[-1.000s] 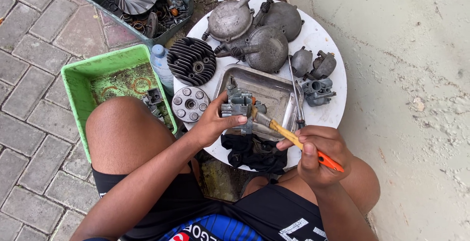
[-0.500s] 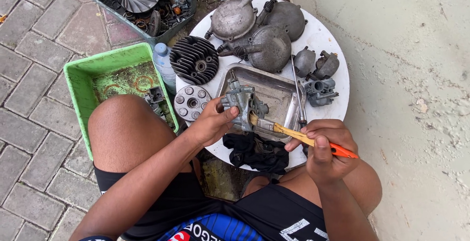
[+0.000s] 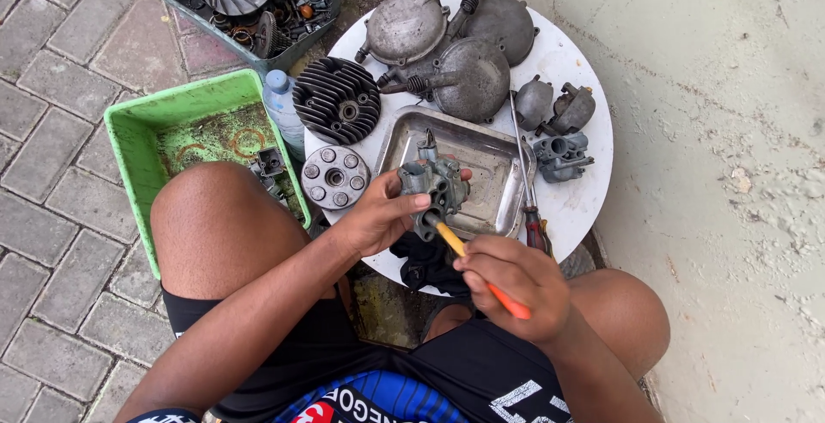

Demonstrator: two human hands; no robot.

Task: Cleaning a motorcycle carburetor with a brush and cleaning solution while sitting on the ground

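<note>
Carburetor (image 3: 434, 187) clamped in left hand (image 3: 378, 221); right hand (image 3: 516, 281) grips brush (image 3: 481, 273); keep body steady, short strokes over tray (image 3: 498, 161).

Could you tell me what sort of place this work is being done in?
Probably an informal outdoor repair spot for small engines: paving bricks underfoot, a round white table spread with engine covers and a finned cylinder head, and tubs of oily parts.

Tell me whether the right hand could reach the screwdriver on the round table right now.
Probably yes: the screwdriver lies uncovered just beyond the right hand, but that hand already grips an orange-handled brush.
</note>
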